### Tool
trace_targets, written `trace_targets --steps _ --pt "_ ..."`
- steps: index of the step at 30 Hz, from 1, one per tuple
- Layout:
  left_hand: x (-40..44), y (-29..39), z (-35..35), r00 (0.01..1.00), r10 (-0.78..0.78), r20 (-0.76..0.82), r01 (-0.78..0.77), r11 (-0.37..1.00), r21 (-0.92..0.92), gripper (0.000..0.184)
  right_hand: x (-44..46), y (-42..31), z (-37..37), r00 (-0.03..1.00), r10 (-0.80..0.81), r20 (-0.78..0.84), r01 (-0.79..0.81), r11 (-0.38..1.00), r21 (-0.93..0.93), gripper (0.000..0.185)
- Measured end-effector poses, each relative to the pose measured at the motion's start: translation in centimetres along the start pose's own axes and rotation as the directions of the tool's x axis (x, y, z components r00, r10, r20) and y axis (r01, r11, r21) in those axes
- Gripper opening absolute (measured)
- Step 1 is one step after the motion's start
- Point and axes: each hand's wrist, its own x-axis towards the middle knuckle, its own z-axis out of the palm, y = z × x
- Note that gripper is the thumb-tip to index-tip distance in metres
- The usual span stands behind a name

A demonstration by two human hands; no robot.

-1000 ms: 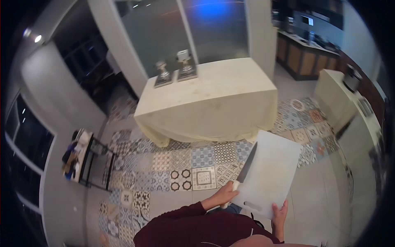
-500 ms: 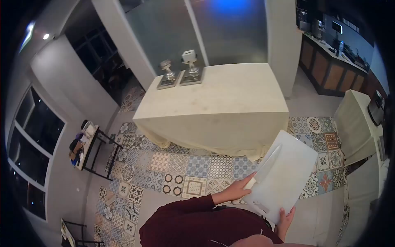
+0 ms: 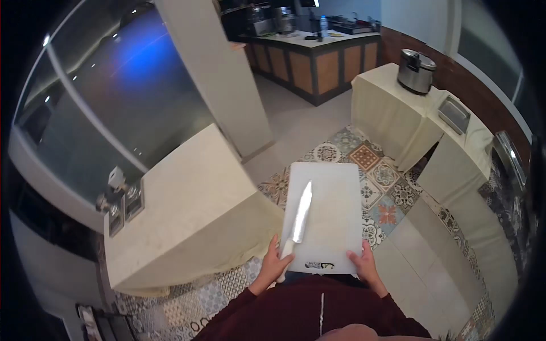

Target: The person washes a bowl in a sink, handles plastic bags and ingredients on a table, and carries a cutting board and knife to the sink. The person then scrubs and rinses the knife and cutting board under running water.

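Observation:
A white cutting board (image 3: pixel 333 210) is held out in front of my body, its far end pointing away from me. On its left half lies a kitchen knife (image 3: pixel 302 213), the blade pointing away and the pale handle near the lower left corner. My left hand (image 3: pixel 274 264) grips the board's left edge, with the thumb against the knife handle. At the lower right edge, my right hand (image 3: pixel 364 262) has its thumb on top of the board and its other fingers mostly hidden beneath.
At left, a cloth-covered table (image 3: pixel 182 199) carries metal stands (image 3: pixel 133 199). To the right, another covered table (image 3: pixel 384 88) holds a rice cooker (image 3: pixel 416 73) and a metal tray (image 3: pixel 454 113). A wood-panelled counter (image 3: pixel 330 71) stands beyond the pillar (image 3: pixel 216 74). Patterned tiles (image 3: pixel 384 170) cover part of the floor.
My view has turned right, bringing the rice cooker and counter closer to the middle. The cutting board now sits straighter in front of me, with the knife still on it and both hands holding on.

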Motion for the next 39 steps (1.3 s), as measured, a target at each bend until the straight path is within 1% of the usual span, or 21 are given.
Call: trace_targets --steps 2,3,4,5,6,8,9,12,14,15,16,18,20,23,26,27,30,31,33,35,39 --pt "4.9 -0.8 0.4 1.0 0.015 -0.008 -0.016 0.998 -0.062 0.072 4.3 -1.2 -0.8 0.999 -0.047 -0.001 0.047 0.995 -0.085 0.043" --pt "6.1 3.0 0.2 0.999 -0.002 0.043 0.008 0.991 -0.131 0.056 6.3 -2.5 -0.2 0.998 -0.056 0.01 0.057 0.992 -0.112 0.042" --pt "8.6 3.2 0.4 0.999 -0.02 0.042 0.027 0.986 -0.164 0.052 8.5 -3.5 -0.3 0.998 -0.063 0.028 0.066 0.988 -0.138 0.042" --pt "10.9 3.0 0.6 0.998 -0.041 0.036 0.048 0.979 -0.197 0.048 11.5 -1.7 -1.7 0.997 -0.072 0.043 0.078 0.984 -0.16 0.041" --pt "13.3 3.5 0.5 0.998 -0.064 0.027 0.069 0.972 -0.226 0.044 14.0 -2.3 -1.9 0.998 -0.053 0.042 0.058 0.989 -0.132 0.041" --pt "18.6 5.0 0.4 0.996 -0.086 0.025 0.089 0.983 -0.159 0.041 19.1 -3.5 -1.4 0.998 -0.013 0.053 0.017 0.998 -0.068 0.041" --pt "21.5 5.9 0.3 0.996 -0.092 0.02 0.094 0.987 -0.129 0.04 22.0 -3.6 -1.4 0.999 -0.019 0.03 0.021 0.997 -0.075 0.041" --pt "31.1 5.7 -0.3 0.995 -0.074 0.06 0.087 0.962 -0.257 0.04 29.9 -4.8 -0.7 1.0 -0.003 -0.028 0.0 0.996 -0.086 0.041" --pt "37.0 7.3 -0.9 0.995 -0.064 0.081 0.084 0.959 -0.269 0.038 35.1 -7.6 0.1 0.998 0.032 -0.062 -0.036 0.997 -0.073 0.041" --pt "40.4 7.5 -0.7 0.995 -0.052 0.085 0.073 0.958 -0.276 0.038 37.9 -8.3 -0.2 0.997 -0.06 -0.038 0.055 0.989 -0.138 0.042" --pt "43.9 7.8 -0.5 0.995 -0.035 0.092 0.059 0.957 -0.283 0.037 40.8 -9.3 -0.4 0.995 -0.082 -0.05 0.074 0.987 -0.145 0.042" --pt "49.7 9.1 -0.5 0.993 0.022 0.112 0.004 0.975 -0.222 0.037 45.1 -10.9 -0.2 0.99 -0.107 -0.092 0.094 0.986 -0.135 0.042" --pt "54.9 12.1 -0.3 0.989 0.062 0.132 -0.039 0.985 -0.17 0.037 49.6 -11.5 -1.0 0.986 -0.09 -0.137 0.069 0.986 -0.149 0.041" --pt "61.7 16.0 -0.2 0.98 0.035 0.195 -0.012 0.993 -0.116 0.037 55.3 -13.6 -0.7 0.973 -0.097 -0.21 0.08 0.993 -0.091 0.039" --pt "69.5 16.2 1.0 0.975 0.078 0.209 -0.081 0.997 0.005 0.04 61.8 -16.4 -1.1 0.97 -0.077 -0.231 0.062 0.996 -0.069 0.039" --pt "72.5 15.5 1.5 0.977 0.07 0.2 -0.085 0.994 0.07 0.043 64.4 -17.0 -1.6 0.973 -0.057 -0.224 0.041 0.996 -0.076 0.039" --pt "80.2 15.2 3.1 0.989 0.088 0.123 -0.106 0.983 0.148 0.044 73.3 -17.6 -3.9 0.977 0.031 -0.209 -0.049 0.996 -0.08 0.042" --pt "82.6 15.2 3.4 0.99 0.04 0.136 -0.057 0.991 0.123 0.044 76.4 -17.4 -4.9 0.98 -0.009 -0.197 -0.019 0.99 -0.14 0.043" --pt "87.5 17.5 3.8 0.996 -0.007 0.088 -0.005 0.991 0.132 0.044 82.8 -17.4 -6.6 0.984 -0.076 -0.161 0.033 0.967 -0.254 0.045" --pt "91.7 20.5 3.2 0.998 -0.047 0.044 0.04 0.986 0.161 0.044 88.6 -19.9 -6.4 0.993 -0.039 -0.109 0.014 0.974 -0.226 0.045" --pt "99.6 23.9 0.7 0.992 -0.047 -0.118 0.059 0.994 0.095 0.041 101.6 -24.3 -3.6 0.996 0.056 0.063 -0.044 0.982 -0.185 0.046"
